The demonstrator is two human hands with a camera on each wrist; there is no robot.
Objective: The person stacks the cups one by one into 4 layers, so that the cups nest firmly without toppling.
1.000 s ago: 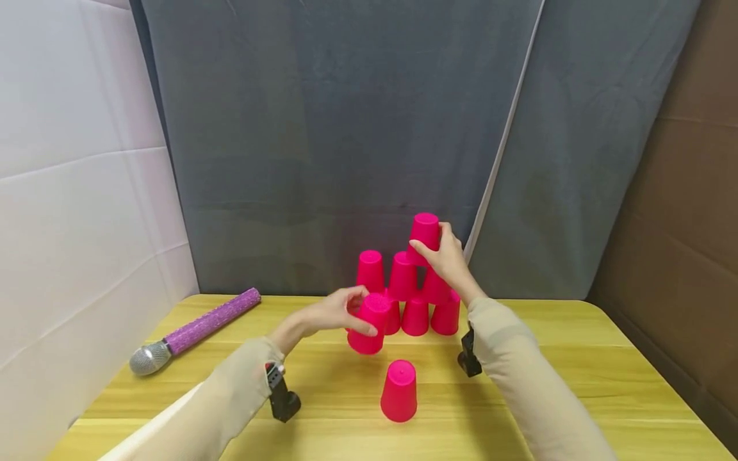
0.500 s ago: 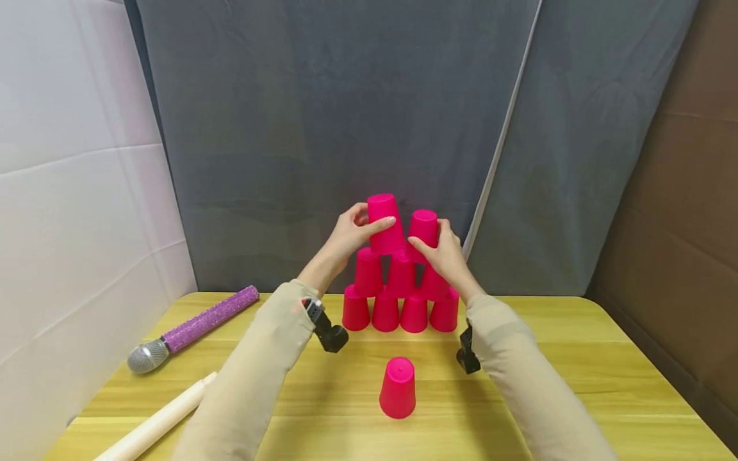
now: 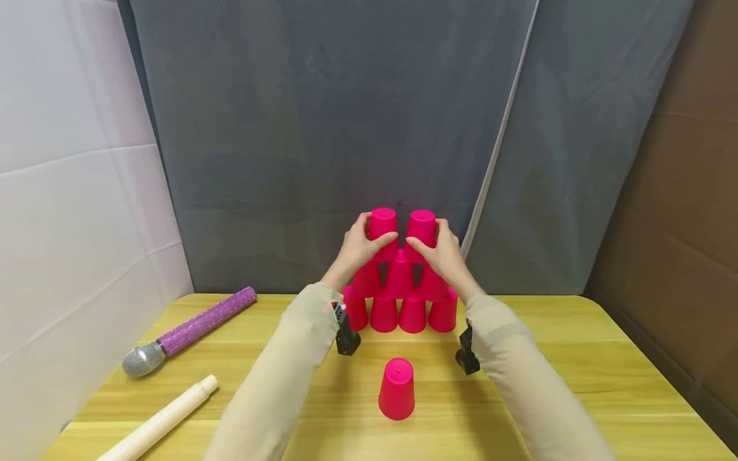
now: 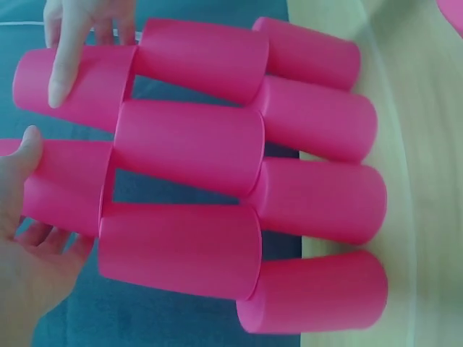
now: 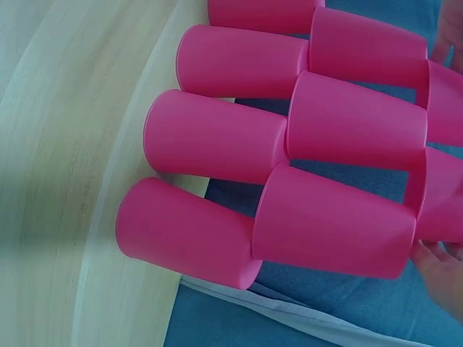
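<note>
A pyramid of upside-down pink cups [image 3: 399, 301] stands at the back of the yellow table [image 3: 548, 384]: several in the bottom row, three above, two on top. My left hand [image 3: 362, 246] grips the top left cup [image 3: 383, 224], seen with my thumb against it in the left wrist view [image 4: 65, 188]. My right hand [image 3: 441, 251] grips the top right cup [image 3: 423, 225], whose edge shows at the right of the right wrist view [image 5: 443, 206]. The two top cups stand side by side. One more pink cup [image 3: 396, 388] stands alone in front.
A microphone [image 3: 190, 330] with a purple glitter handle lies at the table's left. A pale wooden rod [image 3: 155, 422] lies near the front left corner. A grey curtain [image 3: 323, 128] hangs right behind the cups, with a white wall left and brown board right.
My left hand has lifted a cup from the table up to the pyramid and lowered it onto the top row beside the right cup. My right hand has stayed on its cup.
</note>
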